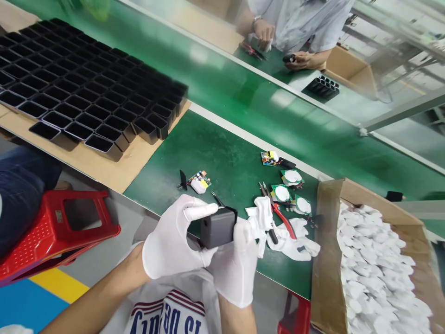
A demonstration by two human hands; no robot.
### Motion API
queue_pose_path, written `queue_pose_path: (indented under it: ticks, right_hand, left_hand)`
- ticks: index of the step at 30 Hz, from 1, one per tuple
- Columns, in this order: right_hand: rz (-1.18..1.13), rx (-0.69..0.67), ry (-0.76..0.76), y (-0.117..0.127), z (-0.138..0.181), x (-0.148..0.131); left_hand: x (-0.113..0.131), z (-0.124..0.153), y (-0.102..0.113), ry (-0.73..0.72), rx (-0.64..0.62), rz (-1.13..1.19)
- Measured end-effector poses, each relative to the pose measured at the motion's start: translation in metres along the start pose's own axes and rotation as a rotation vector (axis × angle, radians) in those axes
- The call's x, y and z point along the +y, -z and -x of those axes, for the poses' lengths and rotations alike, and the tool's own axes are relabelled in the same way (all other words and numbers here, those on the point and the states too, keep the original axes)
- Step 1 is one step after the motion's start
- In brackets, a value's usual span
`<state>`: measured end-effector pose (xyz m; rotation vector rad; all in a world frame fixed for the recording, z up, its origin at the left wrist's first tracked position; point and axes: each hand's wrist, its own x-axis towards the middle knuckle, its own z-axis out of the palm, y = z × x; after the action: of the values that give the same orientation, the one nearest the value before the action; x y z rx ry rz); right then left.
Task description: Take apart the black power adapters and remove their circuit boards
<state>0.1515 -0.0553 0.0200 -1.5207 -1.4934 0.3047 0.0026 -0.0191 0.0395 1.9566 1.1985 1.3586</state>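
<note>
My left hand (pixel 174 236), in a white glove, is closed on a black plastic housing (pixel 218 228), thumb on top and fingers below. On the other side, my right hand (pixel 238 262), gloved too, grips the same housing at its far end. What is inside the housing is hidden. Just beyond it, a thin pointed metal tip (pixel 217 198) shows on the green mat. A small circuit board (pixel 200 182) with a white blob and a black end piece lies past my left hand. Red-handled pliers (pixel 280 214) rest among white gloves (pixel 295 241) to the right.
Rows of open black housings (pixel 86 99) stand on cardboard (pixel 130 162) at left. Several circuit boards (pixel 281 192) lie at right, beside a carton (pixel 327 260) of white pieces (pixel 375 264). A red stool (pixel 55 227) is below left. Across the green belt, a person (pixel 299 28) works.
</note>
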Motion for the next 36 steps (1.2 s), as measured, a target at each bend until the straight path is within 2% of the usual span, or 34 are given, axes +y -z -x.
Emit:
queue_pose_path:
  ticks: [4, 9, 16, 21, 30, 33, 36]
  right_hand:
    - [0.055, 0.127, -0.038, 0.003, -0.003, -0.001]
    - [0.218, 0.174, 0.120, -0.002, -0.001, -0.008]
    - [0.458, 0.099, 0.310, 0.001, -0.005, -0.013]
    - [0.529, 0.036, 0.373, 0.002, -0.007, -0.010]
    - [0.579, -0.086, 0.570, 0.012, -0.013, 0.005]
    - [0.592, -0.089, 0.613, 0.020, -0.018, 0.003]
    - [0.574, -0.077, 0.628, 0.021, -0.016, 0.005]
  left_hand:
    - [-0.021, 0.012, -0.012, -0.017, -0.089, -0.257]
    - [-0.028, 0.018, -0.028, -0.027, -0.049, -0.399]
    - [-0.027, 0.017, -0.031, -0.069, 0.017, -0.520]
    - [-0.028, 0.016, -0.031, -0.024, -0.038, -0.533]
    - [-0.028, 0.011, -0.033, -0.007, 0.002, -0.471]
    - [-0.021, 0.004, -0.029, -0.034, 0.021, -0.401]
    - [-0.019, -0.001, -0.026, -0.087, -0.012, -0.370]
